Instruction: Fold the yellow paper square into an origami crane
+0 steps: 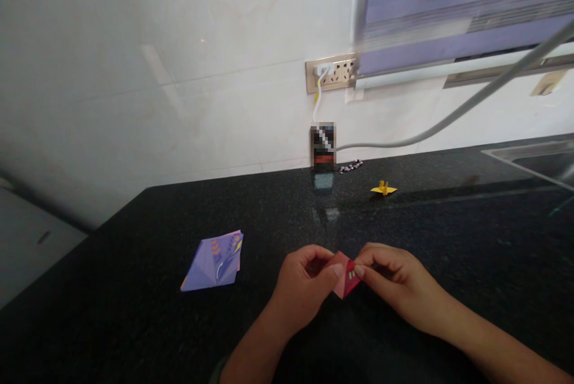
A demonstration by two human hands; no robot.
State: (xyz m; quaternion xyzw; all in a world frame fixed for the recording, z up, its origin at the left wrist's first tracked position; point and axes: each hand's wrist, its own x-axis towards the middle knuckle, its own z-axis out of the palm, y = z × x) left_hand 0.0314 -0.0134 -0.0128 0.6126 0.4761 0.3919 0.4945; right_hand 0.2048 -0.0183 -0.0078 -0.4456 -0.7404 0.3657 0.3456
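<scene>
Pale glossy wall panels (156,73) filled the upper half of the frame, and a blurred purple board (457,7) crossed the upper right. Below them a black speckled countertop (112,312) took up the lower half and ran off the right edge.

A socket strip (330,75) sat on the wall at upper centre, with a white cable (448,118) sweeping away to the right. Under it a small dark device (323,148) stood against the wall, its front blurred out. At lower left of centre a folded purple patterned paper (214,261) lay flat on the counter, well apart from the hands. A small yellow folded paper figure (383,189) sat right of centre, farther back, and a tiny beaded thing (350,166) lay near the device.

At lower centre the left hand (305,288) and right hand (394,282) met around a small red folded paper (344,275), held just above the counter. Both hands were closed on it in a pinch, thumb and fingertips of each gripping an opposite edge.

Judging from this hold, the paper was small and the grip narrow, so a crease pressed out of line could skew the fold. Pulling the two edges apart too hard might tear it, and loosening either pinch could let it spring open or slip onto the counter.
</scene>
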